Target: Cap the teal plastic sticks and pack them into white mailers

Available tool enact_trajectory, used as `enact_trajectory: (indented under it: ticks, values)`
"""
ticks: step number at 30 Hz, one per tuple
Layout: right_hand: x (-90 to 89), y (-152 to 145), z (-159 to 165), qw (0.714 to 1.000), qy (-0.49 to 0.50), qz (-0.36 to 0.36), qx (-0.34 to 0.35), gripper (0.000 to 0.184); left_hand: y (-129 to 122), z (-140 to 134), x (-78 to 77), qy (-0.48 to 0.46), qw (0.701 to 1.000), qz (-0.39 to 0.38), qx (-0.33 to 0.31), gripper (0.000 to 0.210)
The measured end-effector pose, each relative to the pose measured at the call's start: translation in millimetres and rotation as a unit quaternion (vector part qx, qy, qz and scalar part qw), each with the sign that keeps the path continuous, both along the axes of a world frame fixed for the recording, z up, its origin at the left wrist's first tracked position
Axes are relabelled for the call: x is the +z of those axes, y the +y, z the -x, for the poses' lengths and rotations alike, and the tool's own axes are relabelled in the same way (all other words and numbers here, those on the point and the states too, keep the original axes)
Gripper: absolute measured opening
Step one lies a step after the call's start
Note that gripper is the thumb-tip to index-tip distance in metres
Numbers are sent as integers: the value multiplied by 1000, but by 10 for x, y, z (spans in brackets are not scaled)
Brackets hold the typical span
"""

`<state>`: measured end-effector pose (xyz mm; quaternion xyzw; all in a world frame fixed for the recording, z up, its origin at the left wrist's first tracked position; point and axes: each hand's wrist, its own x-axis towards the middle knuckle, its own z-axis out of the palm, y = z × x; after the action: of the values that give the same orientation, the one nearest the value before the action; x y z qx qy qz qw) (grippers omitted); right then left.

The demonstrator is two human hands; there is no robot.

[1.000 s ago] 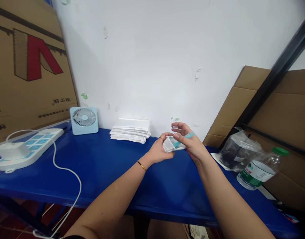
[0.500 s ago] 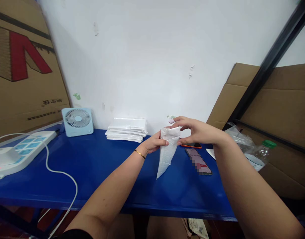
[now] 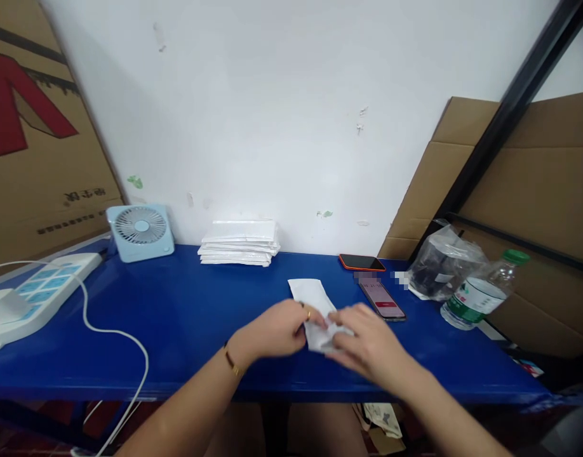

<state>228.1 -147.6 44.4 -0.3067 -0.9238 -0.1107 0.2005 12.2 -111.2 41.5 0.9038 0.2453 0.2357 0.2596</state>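
Note:
A flat, white folded packet (image 3: 313, 293) lies on the blue table in front of me, its near end partly hidden under my fingers. My left hand (image 3: 279, 330), with a ring and a bracelet, is closed at the packet's near part. Its index finger presses down on the white surface while the other fingers are curled. From the right, my right hand (image 3: 368, 339) bends its fingers over the same end and grips the edge; motion blurs it a little. The fingertips of both hands are close together. Farther back, a stack of similar white packets (image 3: 239, 243) rests against the wall.
Left on the blue table (image 3: 201, 343) are a light blue fan (image 3: 141, 231) and a power strip (image 3: 58, 285) with a white cable. Two phones, one nearer (image 3: 384, 298) and one orange-edged (image 3: 362, 262), lie right. Beyond them stand a bagged dark container (image 3: 437, 270) and a green-capped bottle (image 3: 479, 295).
Both hands have come down and nearer to me with the packet. Held up with a pointed lower end before, it now lies flat on the table. The view has shifted slightly.

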Motion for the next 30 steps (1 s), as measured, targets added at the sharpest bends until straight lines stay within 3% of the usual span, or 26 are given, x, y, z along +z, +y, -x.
enact_trajectory:
  ticks: [2, 4, 8, 10, 14, 16, 24, 28, 30]
  values:
    - [-320, -156, -35, 998, 14, 66, 10, 13, -260, 53, -244, 32, 998, 29, 43, 41]
    - [-525, -220, -91, 987, 64, 146, 11, 11, -432, 44, -435, 38, 993, 38, 101, 45]
    - [-692, -172, -169, 948, 191, 250, -39, 15, -513, -113, -629, 64, 974, 15, 218, 21]
    - [-739, -136, -148, 944, 220, 233, -76, 16, -483, -197, -666, 84, 959, 1, 270, 16]
    - [-795, -168, -24, 973, 182, 79, -119, 21, -424, -285, -699, 112, 937, -8, 330, 17]
    - [-784, -219, 43, 980, 144, 47, -127, 22, -403, -301, -702, 123, 934, 0, 335, 15]
    - [-745, -191, 251, 983, 56, 63, -165, 16, -234, -272, -641, 156, 937, 38, 311, 32]
    - [-800, -89, 286, 986, -11, 10, -167, 12, -79, -163, -586, 99, 957, 124, 241, 26]
    - [-718, -18, 260, 989, -31, -10, -147, 15, 44, -90, -540, 51, 962, 179, 202, 18]
